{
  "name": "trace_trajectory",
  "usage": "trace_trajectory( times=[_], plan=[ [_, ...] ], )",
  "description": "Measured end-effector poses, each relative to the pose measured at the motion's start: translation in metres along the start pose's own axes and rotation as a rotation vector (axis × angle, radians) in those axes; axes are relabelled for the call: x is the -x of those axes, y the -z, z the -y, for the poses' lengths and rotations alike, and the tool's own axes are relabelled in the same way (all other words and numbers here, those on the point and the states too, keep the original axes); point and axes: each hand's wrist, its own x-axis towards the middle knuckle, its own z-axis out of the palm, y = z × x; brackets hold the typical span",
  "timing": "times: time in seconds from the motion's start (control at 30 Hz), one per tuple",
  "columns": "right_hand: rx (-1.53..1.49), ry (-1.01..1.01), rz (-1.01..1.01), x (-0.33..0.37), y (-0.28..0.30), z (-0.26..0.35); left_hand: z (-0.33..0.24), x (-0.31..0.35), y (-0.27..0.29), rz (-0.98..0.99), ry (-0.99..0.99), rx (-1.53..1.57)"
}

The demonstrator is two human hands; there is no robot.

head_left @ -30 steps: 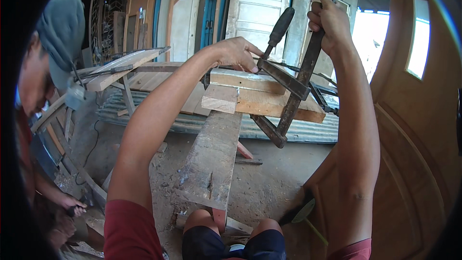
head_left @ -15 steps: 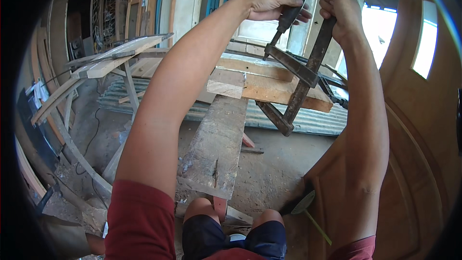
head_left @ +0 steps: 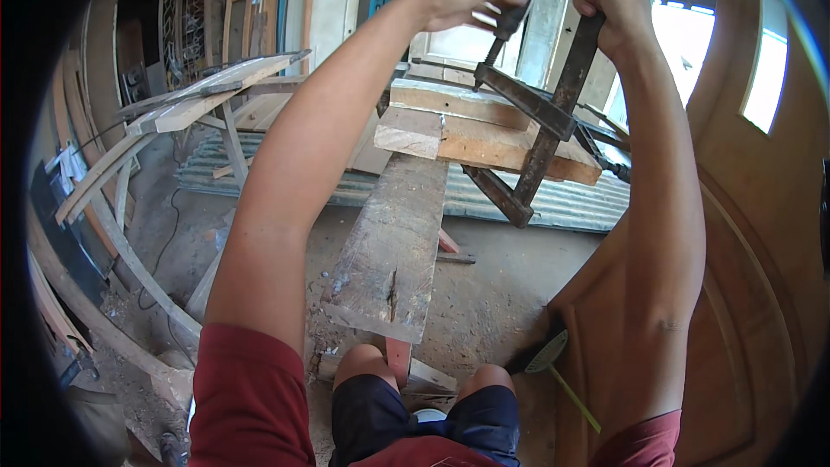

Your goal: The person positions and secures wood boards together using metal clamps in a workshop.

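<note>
A dark metal bar clamp [head_left: 548, 140] stands across stacked wooden boards [head_left: 497, 145], one jaw above them and the other below. My right hand [head_left: 612, 2] is closed round the top of its upright bar. Beside the clamp's black screw handle [head_left: 516, 10] is my left hand [head_left: 462, 2], slightly blurred, with its fingers apart and reaching toward the handle. Any contact between those fingertips and the handle is hard to make out. Under the boards lies a rough, dusty plank [head_left: 389, 251] that points toward me.
A second clamp [head_left: 616, 169] shows behind the boards' right end. Corrugated sheeting [head_left: 562, 209] lies beyond on the floor. A curved wooden frame [head_left: 147, 255] stands at left, a large panelled wooden door [head_left: 735, 355] at right. A green fly swatter [head_left: 571, 385] leans near my right knee.
My left hand has come off the clamp's screw handle toward the left, its fingers loosened. My right hand keeps its hold on the bar. The view has shifted slightly.
</note>
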Motion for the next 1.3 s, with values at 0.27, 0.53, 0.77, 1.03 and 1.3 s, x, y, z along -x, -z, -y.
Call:
trace_trajectory(
  times=[0.27,0.53,0.77,1.03,1.3],
  plan=[
    [-0.027,0.005,0.07,0.003,0.0,0.002,0.038,0.037,-0.008,0.061,-0.05,0.142],
    [-0.065,-0.013,0.069,0.004,-0.006,0.004,0.036,0.05,-0.025,-0.138,0.017,-0.157],
    [-0.068,-0.001,0.096,0.003,-0.006,0.006,0.036,0.079,-0.006,0.183,0.269,-0.527],
    [-0.09,-0.018,0.098,0.005,-0.006,0.007,0.043,0.077,-0.015,0.123,0.2,-0.606],
    [-0.054,0.014,0.133,0.003,-0.001,0.002,0.05,0.079,-0.011,0.132,0.181,-0.61]
  ],
)
